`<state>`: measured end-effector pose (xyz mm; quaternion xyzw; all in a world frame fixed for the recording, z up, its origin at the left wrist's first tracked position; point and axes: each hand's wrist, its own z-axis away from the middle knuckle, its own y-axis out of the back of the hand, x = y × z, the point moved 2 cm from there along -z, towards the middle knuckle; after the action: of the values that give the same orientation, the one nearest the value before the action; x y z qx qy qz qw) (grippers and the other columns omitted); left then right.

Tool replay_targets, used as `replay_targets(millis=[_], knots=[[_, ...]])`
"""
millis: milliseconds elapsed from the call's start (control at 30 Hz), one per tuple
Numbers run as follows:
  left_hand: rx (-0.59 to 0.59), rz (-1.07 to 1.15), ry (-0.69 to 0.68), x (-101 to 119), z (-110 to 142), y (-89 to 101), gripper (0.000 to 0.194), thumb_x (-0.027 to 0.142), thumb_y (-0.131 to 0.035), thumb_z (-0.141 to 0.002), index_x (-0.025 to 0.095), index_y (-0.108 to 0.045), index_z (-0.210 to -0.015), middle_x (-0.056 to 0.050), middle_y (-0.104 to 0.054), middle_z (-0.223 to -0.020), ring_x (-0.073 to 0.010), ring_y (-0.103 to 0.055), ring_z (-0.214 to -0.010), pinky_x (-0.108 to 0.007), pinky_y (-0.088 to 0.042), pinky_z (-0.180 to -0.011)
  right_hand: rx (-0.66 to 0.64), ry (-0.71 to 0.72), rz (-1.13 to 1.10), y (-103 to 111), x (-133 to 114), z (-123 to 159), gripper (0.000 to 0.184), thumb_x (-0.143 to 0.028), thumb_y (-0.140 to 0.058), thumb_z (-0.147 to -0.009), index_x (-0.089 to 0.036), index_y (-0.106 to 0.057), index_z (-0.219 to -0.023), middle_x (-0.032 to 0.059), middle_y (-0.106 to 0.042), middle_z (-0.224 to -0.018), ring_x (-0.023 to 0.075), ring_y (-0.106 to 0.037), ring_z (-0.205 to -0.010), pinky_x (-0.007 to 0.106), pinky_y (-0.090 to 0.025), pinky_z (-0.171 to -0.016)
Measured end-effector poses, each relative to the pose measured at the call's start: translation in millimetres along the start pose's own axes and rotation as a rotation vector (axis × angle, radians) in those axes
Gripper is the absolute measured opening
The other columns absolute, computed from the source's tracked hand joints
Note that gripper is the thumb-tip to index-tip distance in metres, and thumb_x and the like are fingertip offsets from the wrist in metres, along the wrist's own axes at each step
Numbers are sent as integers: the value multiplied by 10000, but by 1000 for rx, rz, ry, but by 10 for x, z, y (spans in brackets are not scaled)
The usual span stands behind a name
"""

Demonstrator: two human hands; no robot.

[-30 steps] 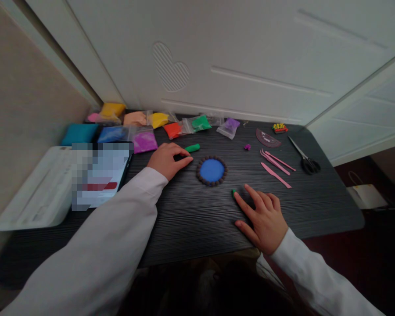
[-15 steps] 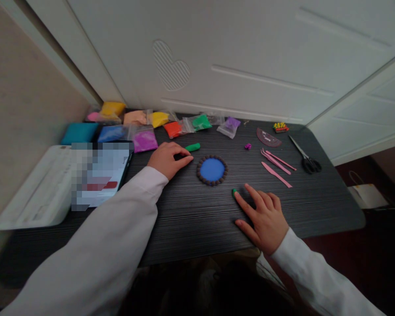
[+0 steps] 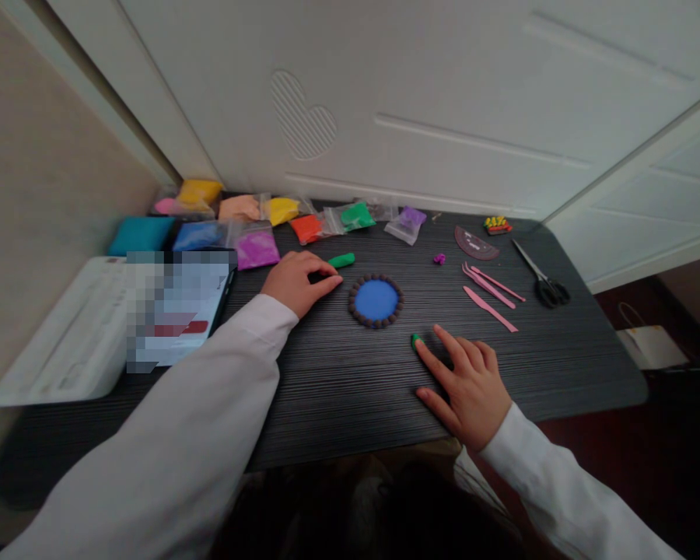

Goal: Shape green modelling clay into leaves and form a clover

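Note:
My left hand rests on the dark tabletop, fingers loosely curved and a gap showing between thumb and forefinger. Beside its fingertips lies a green clay roll; whether they touch is unclear. Just to the right sits a blue clay disc ringed by small dark brown clay balls. My right hand lies with its fingers spread on the table. Its forefinger tip presses on or touches a small green clay piece, partly covered by the finger.
Bagged coloured clay lines the back edge. A tablet and a white box stand left. To the right are a purple clay bit, pink modelling tools, a protractor-shaped piece and black scissors.

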<state>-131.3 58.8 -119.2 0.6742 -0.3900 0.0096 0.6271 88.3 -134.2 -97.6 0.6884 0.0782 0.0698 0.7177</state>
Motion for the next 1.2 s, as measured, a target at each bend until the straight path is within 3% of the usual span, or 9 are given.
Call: replay_targets(millis=[833,1000,1200], knots=[[7,18,-13,15,-11,-4,302,430,-504,-717,180,-656,-792,-48,-630,-820,-195,-535,-815,-322,-396,-753,-5,-9,-9,4,-1,-3,529,-497,-345,-800,-291,-307,-1287,94,-277,-1359,287,-344,-1107,489,-227,-894],[8,18,-10,17,-9,0,308,431,-505,-718,174,-658,-793,-52,-627,-817,-198,-532,-816,-324,-393,-751,39,-10,-57,-21,33,18,523,-461,-386,-797,-290,-309,-1285,89,-295,-1338,263,-359,-1099,469,-238,-909],[-6,9,-24,22,-9,8,309,429,-499,-723,173,-656,-797,-49,-629,-819,-194,-536,-819,-326,-386,-762,129,-33,-155,-55,127,31,548,-391,-414,-802,-194,-290,-1298,115,-360,-1276,233,-342,-1133,412,-281,-911]])
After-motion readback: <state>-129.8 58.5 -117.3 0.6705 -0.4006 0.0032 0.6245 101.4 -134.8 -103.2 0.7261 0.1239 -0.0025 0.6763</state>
